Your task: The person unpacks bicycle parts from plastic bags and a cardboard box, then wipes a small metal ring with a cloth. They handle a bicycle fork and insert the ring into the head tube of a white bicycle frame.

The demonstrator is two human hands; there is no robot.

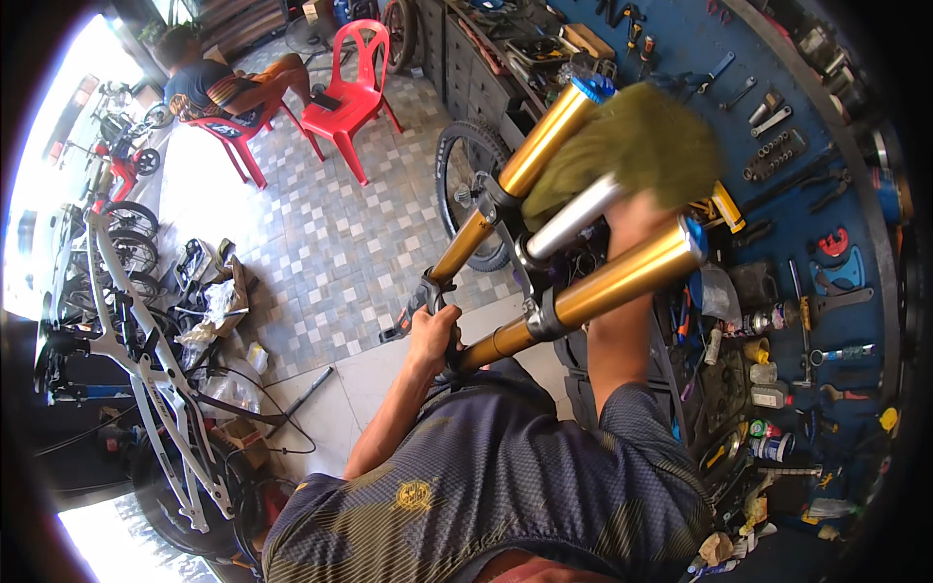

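Observation:
A dual-crown bicycle suspension fork with two gold tubes, blue top caps and black clamps slants up in front of my body. My left hand wraps around its black arch at the lower end of the gold tubes. Between those tubes stands the silver steerer tube. My right hand is closed on a bunched olive-green cloth, held at the steerer's upper end. Motion blurs the cloth, which hides most of my right fingers and the steerer's tip.
A blue tool board and a cluttered bench line my right. Ahead are a bicycle wheel, red plastic chairs and a seated person. A grey bicycle frame stands left, near bags and packaging.

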